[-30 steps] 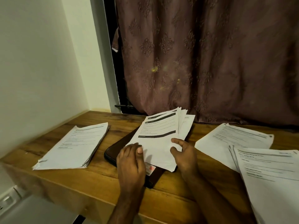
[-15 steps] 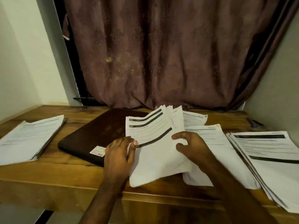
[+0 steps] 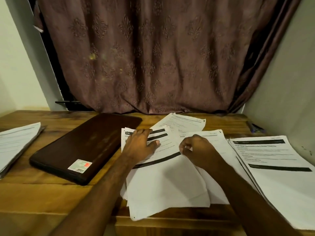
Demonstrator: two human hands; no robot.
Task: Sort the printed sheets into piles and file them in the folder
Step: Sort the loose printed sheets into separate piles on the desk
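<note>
Fingers of the left hand [image 3: 142,145] press flat on the middle sheets [image 3: 163,181], right hand [image 3: 196,150] pinching one, piles at both desk [image 3: 51,198] edges, folder [image 3: 85,147] still shut, unfilled.

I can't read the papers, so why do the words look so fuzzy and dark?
In the head view, the room is dim, so print on the middle sheets smears; the left pile is blurred at the wide-angle edge; only the black bars stay clear.
</note>
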